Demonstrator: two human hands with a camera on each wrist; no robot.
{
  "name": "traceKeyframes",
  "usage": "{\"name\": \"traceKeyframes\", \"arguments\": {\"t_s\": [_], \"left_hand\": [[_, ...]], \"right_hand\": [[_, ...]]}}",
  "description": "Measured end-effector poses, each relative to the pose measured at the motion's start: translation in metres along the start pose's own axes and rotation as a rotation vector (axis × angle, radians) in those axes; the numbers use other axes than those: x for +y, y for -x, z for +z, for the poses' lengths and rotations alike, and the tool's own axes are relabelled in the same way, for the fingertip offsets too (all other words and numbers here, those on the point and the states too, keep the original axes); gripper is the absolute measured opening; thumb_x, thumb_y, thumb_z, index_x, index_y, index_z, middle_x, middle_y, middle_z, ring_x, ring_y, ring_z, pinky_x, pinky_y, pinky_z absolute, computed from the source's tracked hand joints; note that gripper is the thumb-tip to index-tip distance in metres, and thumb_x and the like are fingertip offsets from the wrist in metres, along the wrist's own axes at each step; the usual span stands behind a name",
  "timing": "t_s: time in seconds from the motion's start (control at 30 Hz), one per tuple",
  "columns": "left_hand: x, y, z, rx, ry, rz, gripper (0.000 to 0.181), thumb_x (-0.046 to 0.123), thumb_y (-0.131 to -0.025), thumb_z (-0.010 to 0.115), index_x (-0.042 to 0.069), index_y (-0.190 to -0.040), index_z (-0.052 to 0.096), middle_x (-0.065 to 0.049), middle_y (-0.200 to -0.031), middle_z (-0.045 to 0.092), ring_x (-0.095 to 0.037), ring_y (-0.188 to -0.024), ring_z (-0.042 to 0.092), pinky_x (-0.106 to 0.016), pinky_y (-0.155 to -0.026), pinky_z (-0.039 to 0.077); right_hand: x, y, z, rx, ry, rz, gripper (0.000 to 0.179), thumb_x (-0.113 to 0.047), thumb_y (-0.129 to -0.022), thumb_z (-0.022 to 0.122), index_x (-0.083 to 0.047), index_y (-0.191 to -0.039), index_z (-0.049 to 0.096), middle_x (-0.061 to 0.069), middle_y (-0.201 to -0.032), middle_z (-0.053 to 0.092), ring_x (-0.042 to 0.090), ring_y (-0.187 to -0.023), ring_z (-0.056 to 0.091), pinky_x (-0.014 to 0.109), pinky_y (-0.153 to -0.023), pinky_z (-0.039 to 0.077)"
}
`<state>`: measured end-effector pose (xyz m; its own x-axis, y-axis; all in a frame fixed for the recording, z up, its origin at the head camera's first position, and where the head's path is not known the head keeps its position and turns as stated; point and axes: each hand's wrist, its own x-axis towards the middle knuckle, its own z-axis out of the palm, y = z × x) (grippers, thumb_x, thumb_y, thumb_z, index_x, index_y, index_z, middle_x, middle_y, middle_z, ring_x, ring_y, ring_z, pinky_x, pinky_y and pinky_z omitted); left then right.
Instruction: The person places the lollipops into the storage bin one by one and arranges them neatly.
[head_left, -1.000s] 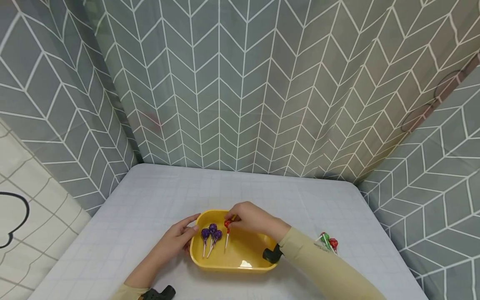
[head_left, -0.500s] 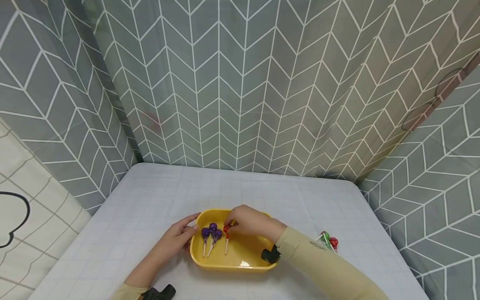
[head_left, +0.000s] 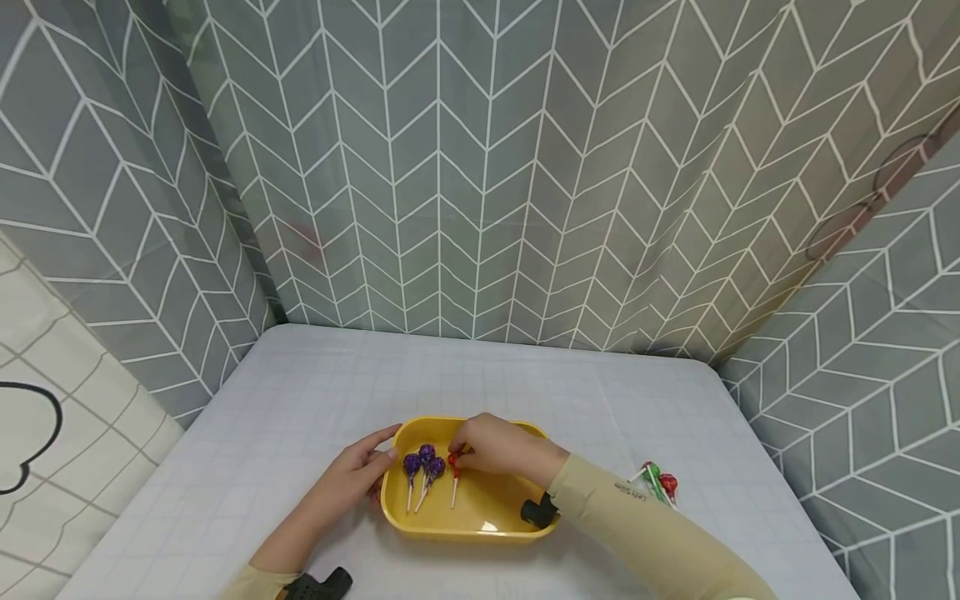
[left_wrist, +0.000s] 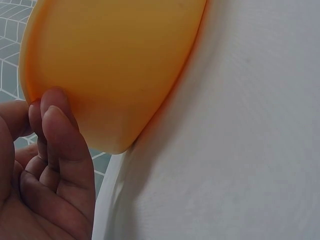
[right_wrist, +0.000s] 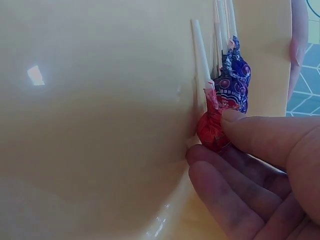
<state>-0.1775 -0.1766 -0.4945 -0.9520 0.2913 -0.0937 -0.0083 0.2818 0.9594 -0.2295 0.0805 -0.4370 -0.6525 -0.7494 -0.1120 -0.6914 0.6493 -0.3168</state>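
My right hand (head_left: pixel 498 447) is over the yellow tray (head_left: pixel 480 525), pinching a red-wrapped lollipop (right_wrist: pixel 212 131) by its head between thumb and fingers. The white stick of that lollipop points toward the near side of the tray. Just left of it lie several purple-wrapped lollipops (head_left: pixel 427 462), sticks also toward the near side. My left hand (head_left: pixel 362 468) grips the tray's left end, with the thumb at the rim and the fingers on the outside. In the left wrist view, the fingertips of the left hand (left_wrist: pixel 52 155) meet the tray's outer wall (left_wrist: pixel 120 65).
Green and red lollipops (head_left: pixel 660 482) lie on the white-covered table (head_left: pixel 315 375) to the right of the tray, beside my right sleeve (head_left: pixel 622 508). A patterned grey curtain (head_left: pixel 480 183) hangs behind the table.
My right hand has come slightly lower in the tray with the red lollipop, toward its near side. The left hand stays at the tray's left end.
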Motion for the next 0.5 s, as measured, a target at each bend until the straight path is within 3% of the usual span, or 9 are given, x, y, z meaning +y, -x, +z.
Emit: {"name": "traceKeyframes", "arguments": {"t_s": [0.5], "left_hand": [[-0.0015,-0.0005,-0.0009,-0.009,-0.007,0.013,0.054,0.033,-0.103,0.055,0.011,-0.150,0.040,-0.011,-0.088,0.068,-0.025,-0.061,0.060,-0.034,-0.054,0.053]], "right_hand": [[-0.0015,0.0029,-0.0016,0.001,0.015,0.004,0.018,-0.018,-0.092,0.073,-0.011,-0.108,0.077,-0.007,-0.097,0.071,0.003,-0.086,0.062,0.018,-0.080,0.050]]}}
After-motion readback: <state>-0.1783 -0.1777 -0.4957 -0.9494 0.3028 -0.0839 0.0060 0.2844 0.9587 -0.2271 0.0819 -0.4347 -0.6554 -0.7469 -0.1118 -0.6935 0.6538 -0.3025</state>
